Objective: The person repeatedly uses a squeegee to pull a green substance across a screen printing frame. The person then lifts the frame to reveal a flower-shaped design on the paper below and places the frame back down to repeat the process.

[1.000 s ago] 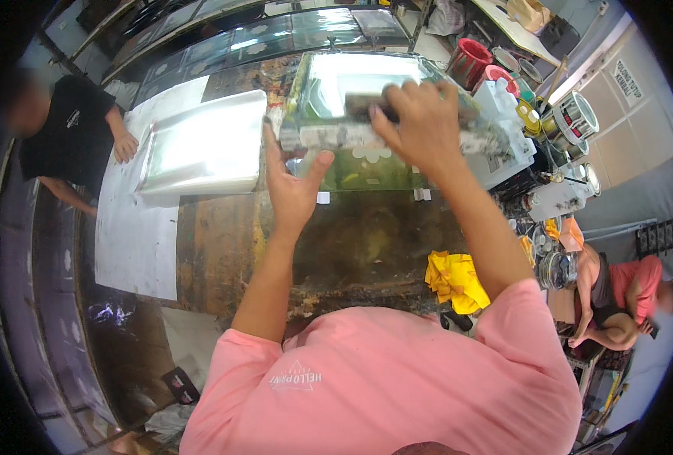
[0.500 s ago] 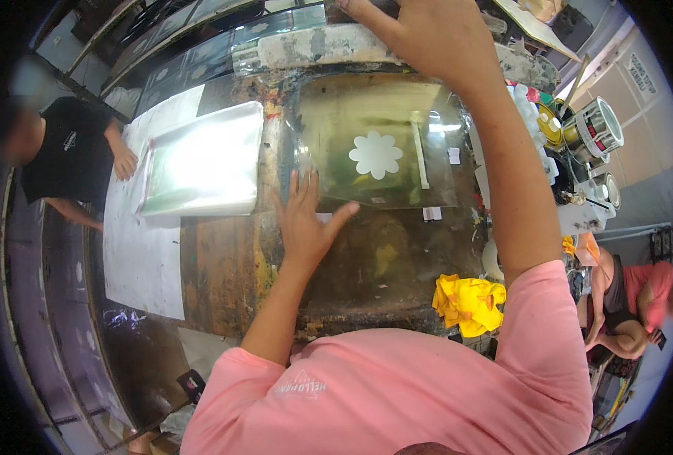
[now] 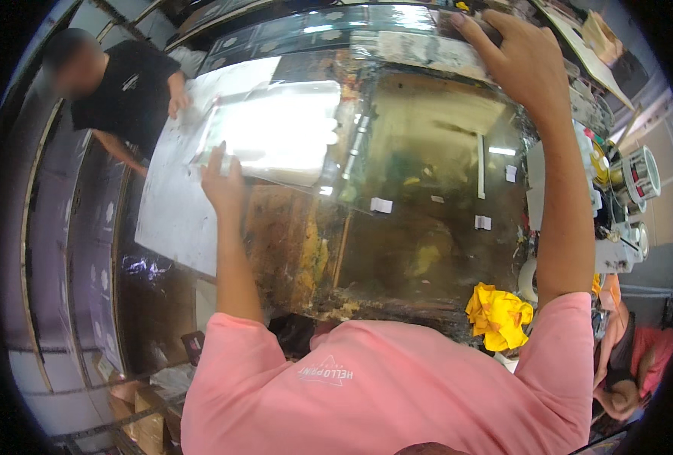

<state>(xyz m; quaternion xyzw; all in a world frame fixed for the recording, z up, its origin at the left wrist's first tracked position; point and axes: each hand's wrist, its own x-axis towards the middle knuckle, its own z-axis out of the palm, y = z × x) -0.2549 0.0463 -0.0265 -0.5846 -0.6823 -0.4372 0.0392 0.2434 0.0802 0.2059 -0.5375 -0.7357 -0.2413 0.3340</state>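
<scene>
My left hand (image 3: pixel 225 182) is at the near left part of a shiny stack of clear plastic sheets (image 3: pixel 264 125), fingers closed at the edge of a clear plastic sheet (image 3: pixel 295 180) that lies over the stack and reaches past its right side. Motion blurs the fingertips. Pale rounded lobes show through the glare at the stack's right edge. My right hand (image 3: pixel 522 61) is at the far edge of a dark, glassy work surface (image 3: pixel 420 250), its thumb and fingers around a dark brown piece that I cannot make out.
A crumpled yellow cloth (image 3: pixel 500 317) lies at the near right. Paint cans (image 3: pixel 636 178) and bottles crowd the right side. Small white tabs (image 3: pixel 382 205) and a pale strip (image 3: pixel 481 165) lie on the glassy surface. At the left, a co-worker (image 3: pixel 120 91) leans over white paper (image 3: pixel 177 197).
My left hand has moved left, from the glassy surface to the stack. The clear sheet with the white flower shape has left the glassy surface and gone left with it. The view has shifted.
</scene>
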